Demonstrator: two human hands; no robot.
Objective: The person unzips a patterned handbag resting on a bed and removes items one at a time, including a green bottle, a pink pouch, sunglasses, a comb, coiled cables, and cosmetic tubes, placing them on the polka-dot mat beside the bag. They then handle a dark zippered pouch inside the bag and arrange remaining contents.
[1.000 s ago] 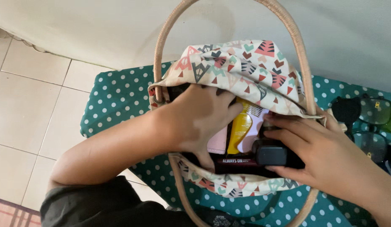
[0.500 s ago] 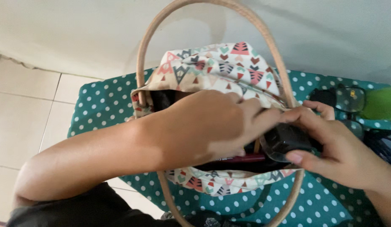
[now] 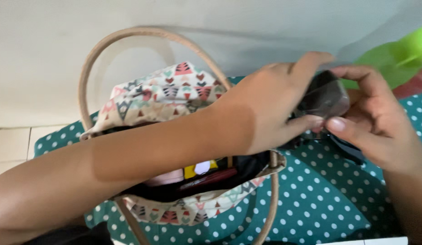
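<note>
**Both hands closing on a dark object beside the open bag**

I am watching from the head camera as my left hand (image 3: 270,109) and right hand (image 3: 369,122) are meeting over the right side of the scene, to the right of and beyond the cream fabric bag with coloured triangle print and tan looped handles (image 3: 165,90). Between them I am holding a small dark, glossy, rounded object (image 3: 324,97); I cannot tell what it is. The left hand is curling around its left and top edge, index finger stretched over it, thumb underneath. The right hand is pinching its right edge between thumb and curved fingers. The object is hanging above the teal cloth with white polka dots (image 3: 320,199), clear of the bag's mouth.

The bag is sitting open at near centre, showing a yellow item (image 3: 193,170), a pink item (image 3: 163,178) and a dark red flat item (image 3: 211,178) inside. A bright green object (image 3: 392,59) is showing at far right.

To handle this well, I judge that I should be keeping both grips on the edges, since the surface looks slick, and keeping my left forearm off the bag rim, which it is crossing closely.
</note>
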